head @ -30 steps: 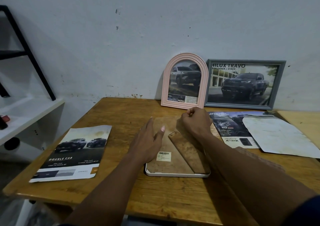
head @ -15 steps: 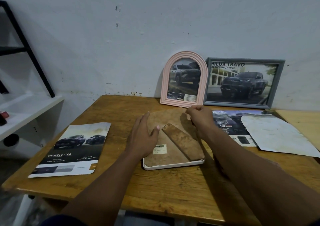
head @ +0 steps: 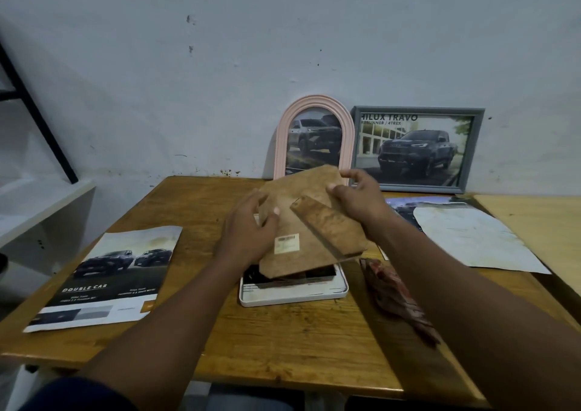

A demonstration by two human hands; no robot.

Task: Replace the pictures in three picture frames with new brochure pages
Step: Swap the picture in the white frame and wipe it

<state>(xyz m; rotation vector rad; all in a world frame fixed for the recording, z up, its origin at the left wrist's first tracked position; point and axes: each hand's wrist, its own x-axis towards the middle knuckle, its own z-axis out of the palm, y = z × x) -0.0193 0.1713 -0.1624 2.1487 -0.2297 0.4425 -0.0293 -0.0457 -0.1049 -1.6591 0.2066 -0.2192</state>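
Note:
A white picture frame (head: 294,297) lies face down at the middle of the wooden table (head: 283,341). Its brown backing board (head: 295,215), with a stand flap and a barcode sticker, is lifted and tilted above it. My left hand (head: 248,231) grips the board's left edge. My right hand (head: 355,196) pinches its top right corner. A dark picture shows inside the frame under the board. A pink arched frame (head: 314,134) and a grey frame (head: 418,149), both with truck pictures, lean on the wall.
A "Double Cab" brochure page (head: 107,272) lies at the table's left. More brochure pages and a white sheet (head: 471,237) lie at the right. A reddish crumpled object (head: 396,297) sits by my right forearm. A white shelf (head: 37,209) stands to the left.
The backing board lay flat in the white frame before; both hands have now lifted it up and off, exposing the picture underneath. The view has shifted slightly.

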